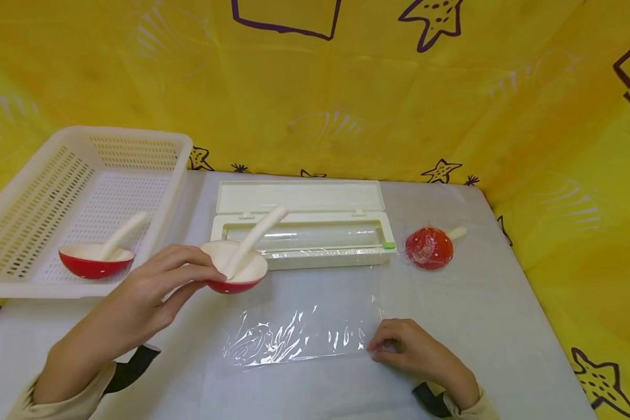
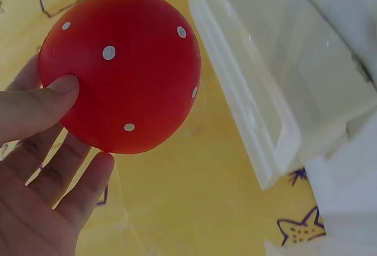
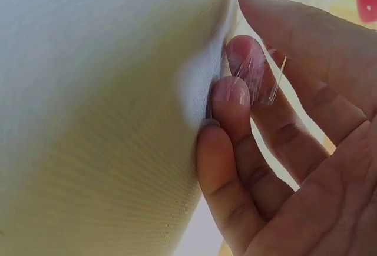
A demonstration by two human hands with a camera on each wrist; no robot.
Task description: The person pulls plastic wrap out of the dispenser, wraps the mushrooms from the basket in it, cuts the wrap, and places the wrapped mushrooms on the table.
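Observation:
My left hand [image 1: 160, 286] pinches the bowl rim of a ladle [image 1: 249, 265], its thumb on the red, white-dotted underside [image 2: 129, 73]. The ladle is white inside, with a white handle slanting up to the right. It is held above the left part of a sheet of cling film [image 1: 304, 332], drawn out flat from a cream wrap dispenser [image 1: 320, 259]. At the sheet's near right corner rests my right hand [image 1: 415, 353]. Its bent fingertips touch the film [image 3: 253, 79], while the thumb stands apart from them.
A white perforated basket [image 1: 170, 204] at the left holds another red ladle [image 1: 94, 267]. Right of the dispenser, a film-wrapped red ladle [image 1: 429, 249] lies bowl side up. The dispenser's lid [image 1: 299, 196] is folded back, with a green cutter tab [image 1: 389, 245] at its right end.

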